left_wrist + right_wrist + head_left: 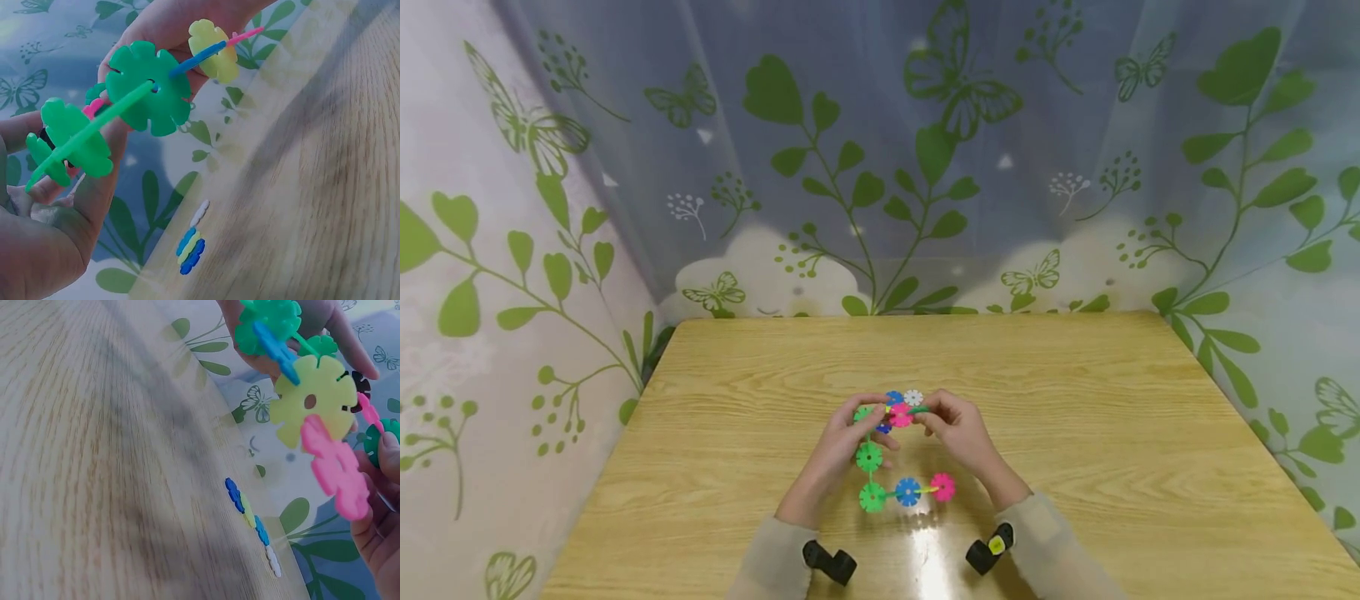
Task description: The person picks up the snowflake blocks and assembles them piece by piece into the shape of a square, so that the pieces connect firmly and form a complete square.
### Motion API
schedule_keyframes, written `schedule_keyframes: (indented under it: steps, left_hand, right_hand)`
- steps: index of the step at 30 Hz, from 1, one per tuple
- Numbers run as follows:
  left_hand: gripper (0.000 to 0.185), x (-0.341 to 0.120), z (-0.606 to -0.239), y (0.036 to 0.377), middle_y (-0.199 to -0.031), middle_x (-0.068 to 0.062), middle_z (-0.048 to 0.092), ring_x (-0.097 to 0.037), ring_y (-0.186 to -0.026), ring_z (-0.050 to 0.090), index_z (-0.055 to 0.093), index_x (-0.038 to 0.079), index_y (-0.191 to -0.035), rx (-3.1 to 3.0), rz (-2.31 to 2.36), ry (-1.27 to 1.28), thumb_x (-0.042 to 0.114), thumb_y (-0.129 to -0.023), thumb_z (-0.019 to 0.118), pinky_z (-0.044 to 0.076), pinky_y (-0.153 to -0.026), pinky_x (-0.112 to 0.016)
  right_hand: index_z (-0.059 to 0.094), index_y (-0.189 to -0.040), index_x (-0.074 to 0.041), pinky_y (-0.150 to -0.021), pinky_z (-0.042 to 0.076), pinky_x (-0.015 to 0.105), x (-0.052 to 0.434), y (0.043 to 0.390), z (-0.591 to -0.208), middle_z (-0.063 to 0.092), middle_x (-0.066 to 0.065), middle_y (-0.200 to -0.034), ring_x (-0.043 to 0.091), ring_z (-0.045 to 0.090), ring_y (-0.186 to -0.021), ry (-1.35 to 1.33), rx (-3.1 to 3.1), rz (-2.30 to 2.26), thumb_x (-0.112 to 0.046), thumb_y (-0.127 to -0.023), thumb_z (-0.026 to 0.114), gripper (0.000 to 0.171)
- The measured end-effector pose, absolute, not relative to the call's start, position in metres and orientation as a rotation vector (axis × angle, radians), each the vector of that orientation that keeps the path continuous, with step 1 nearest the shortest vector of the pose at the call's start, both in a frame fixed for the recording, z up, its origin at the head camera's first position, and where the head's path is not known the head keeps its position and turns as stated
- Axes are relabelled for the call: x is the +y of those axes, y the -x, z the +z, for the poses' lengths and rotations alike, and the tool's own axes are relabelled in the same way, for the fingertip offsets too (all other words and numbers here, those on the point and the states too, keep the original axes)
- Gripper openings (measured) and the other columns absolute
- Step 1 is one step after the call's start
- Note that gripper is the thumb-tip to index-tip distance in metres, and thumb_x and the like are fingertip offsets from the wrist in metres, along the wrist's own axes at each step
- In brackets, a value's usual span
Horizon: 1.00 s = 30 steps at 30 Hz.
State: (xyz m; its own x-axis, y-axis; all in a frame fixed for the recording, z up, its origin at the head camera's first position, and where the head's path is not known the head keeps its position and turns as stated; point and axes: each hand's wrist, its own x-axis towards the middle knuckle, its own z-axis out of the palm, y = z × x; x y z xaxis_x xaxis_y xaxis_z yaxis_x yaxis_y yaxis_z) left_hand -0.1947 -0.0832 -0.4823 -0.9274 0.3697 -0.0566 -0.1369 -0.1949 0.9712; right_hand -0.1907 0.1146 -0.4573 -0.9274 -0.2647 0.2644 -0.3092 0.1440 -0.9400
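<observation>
A chain of slotted plastic snowflake discs hangs from my left hand (835,442), whose thumb and fingers pinch its upper end. Down the chain run green discs (869,457), then a blue disc (907,492), a yellow one (309,403) seen edge-on from the head, and a pink end disc (943,487). At the upper end, a black disc (360,390) partly shows by the left fingers, joined to another pink disc (900,415). My right hand (958,433) pinches a green disc (374,444) right at that pink disc's edge.
On the wooden table (737,433) beyond the hands lie loose discs in a row: a white one (913,397), a blue one (893,398), a yellow one (248,509) and a dark blue one (234,494). Patterned curtains (880,167) border the table's back and sides.
</observation>
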Motion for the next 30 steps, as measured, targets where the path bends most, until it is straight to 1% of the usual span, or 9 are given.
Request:
schedule_keyframes:
  steps: [1, 5, 8, 11, 16, 22, 24, 25, 30]
  left_hand:
    - [0.044, -0.0834, -0.4818, 0.1946, -0.111, -0.023, 0.055, -0.034, -0.077, 0.065, 0.048, 0.008, -0.127, 1.754, 2.181, -0.276, 0.036, -0.094, 0.056, 0.049, -0.069, -0.063]
    - [0.043, -0.0846, -0.482, 0.1955, -0.116, -0.017, 0.051, -0.029, -0.077, 0.065, 0.049, 0.006, -0.126, 1.782, 2.157, -0.319, 0.032, -0.092, 0.059, 0.049, -0.069, -0.064]
    - [0.043, -0.0859, -0.4823, 0.1958, -0.114, -0.02, 0.049, -0.029, -0.077, 0.064, 0.05, 0.005, -0.125, 1.779, 2.149, -0.329, 0.028, -0.091, 0.062, 0.049, -0.068, -0.064]
    - [0.044, -0.0862, -0.4821, 0.1956, -0.112, -0.022, 0.049, -0.03, -0.078, 0.065, 0.05, 0.004, -0.125, 1.769, 2.141, -0.32, 0.025, -0.089, 0.065, 0.054, -0.062, -0.056]
    - [0.048, -0.0853, -0.4824, 0.1956, -0.11, -0.021, 0.05, -0.03, -0.076, 0.066, 0.051, 0.0, -0.124, 1.787, 2.133, -0.308, 0.025, -0.087, 0.068, 0.056, -0.05, -0.038]
    - [0.05, -0.0864, -0.4841, 0.1954, -0.105, -0.016, 0.052, -0.025, -0.073, 0.065, 0.051, -0.006, -0.121, 1.786, 2.163, -0.272, 0.025, -0.086, 0.069, 0.055, -0.047, -0.032]
    - [0.053, -0.0871, -0.4843, 0.1953, -0.105, -0.015, 0.053, -0.023, -0.072, 0.065, 0.051, -0.007, -0.121, 1.779, 2.177, -0.255, 0.025, -0.085, 0.07, 0.054, -0.045, -0.03]
    - [0.053, -0.0874, -0.4843, 0.1954, -0.105, -0.015, 0.053, -0.022, -0.071, 0.065, 0.051, -0.008, -0.121, 1.776, 2.185, -0.247, 0.026, -0.084, 0.07, 0.053, -0.044, -0.029]
    - [0.053, -0.0893, -0.4827, 0.1951, -0.103, -0.015, 0.053, -0.021, -0.069, 0.063, 0.052, -0.009, -0.12, 1.777, 2.212, -0.224, 0.024, -0.084, 0.071, 0.052, -0.043, -0.026]
  right_hand:
    - [0.06, -0.085, 0.008, -0.058, 0.051, 0.036, 0.1143, 0.1908, -0.4576, 0.061, 0.027, -0.082, 0.049, 0.05, -0.072, -0.601, -2.347, 1.945, 0.005, -0.089, 0.057, 0.005]
    - [0.06, -0.085, 0.008, -0.059, 0.052, 0.033, 0.1133, 0.1915, -0.4604, 0.06, 0.025, -0.081, 0.047, 0.05, -0.07, -0.657, -2.34, 1.961, 0.005, -0.088, 0.058, 0.005]
    - [0.061, -0.086, 0.007, -0.057, 0.051, 0.033, 0.113, 0.1921, -0.4634, 0.06, 0.023, -0.081, 0.045, 0.05, -0.068, -0.7, -2.343, 1.974, 0.004, -0.089, 0.058, 0.005]
    - [0.061, -0.086, 0.006, -0.057, 0.052, 0.035, 0.1122, 0.1928, -0.4656, 0.061, 0.021, -0.081, 0.044, 0.051, -0.067, -0.737, -2.339, 1.982, 0.004, -0.089, 0.058, 0.004]
    - [0.061, -0.086, 0.005, -0.057, 0.051, 0.029, 0.1097, 0.1922, -0.4652, 0.059, 0.025, -0.081, 0.047, 0.05, -0.067, -0.745, -2.338, 2.008, 0.004, -0.089, 0.058, 0.004]
    - [0.059, -0.09, 0.008, -0.061, 0.053, 0.045, 0.1076, 0.1909, -0.4616, 0.06, 0.024, -0.084, 0.048, 0.051, -0.071, -0.723, -2.381, 2.011, 0.003, -0.089, 0.058, 0.005]
    - [0.059, -0.092, 0.009, -0.062, 0.053, 0.046, 0.107, 0.1904, -0.4604, 0.061, 0.023, -0.086, 0.046, 0.053, -0.072, -0.714, -2.401, 2.015, 0.003, -0.09, 0.057, 0.007]
    - [0.059, -0.092, 0.009, -0.063, 0.053, 0.047, 0.1066, 0.1901, -0.4596, 0.061, 0.022, -0.087, 0.043, 0.054, -0.071, -0.711, -2.409, 2.015, 0.003, -0.09, 0.057, 0.007]
    - [0.059, -0.094, 0.008, -0.061, 0.053, 0.034, 0.1055, 0.19, -0.4575, 0.061, 0.021, -0.09, 0.017, 0.056, -0.069, -0.709, -2.439, 2.014, 0.002, -0.09, 0.057, 0.007]
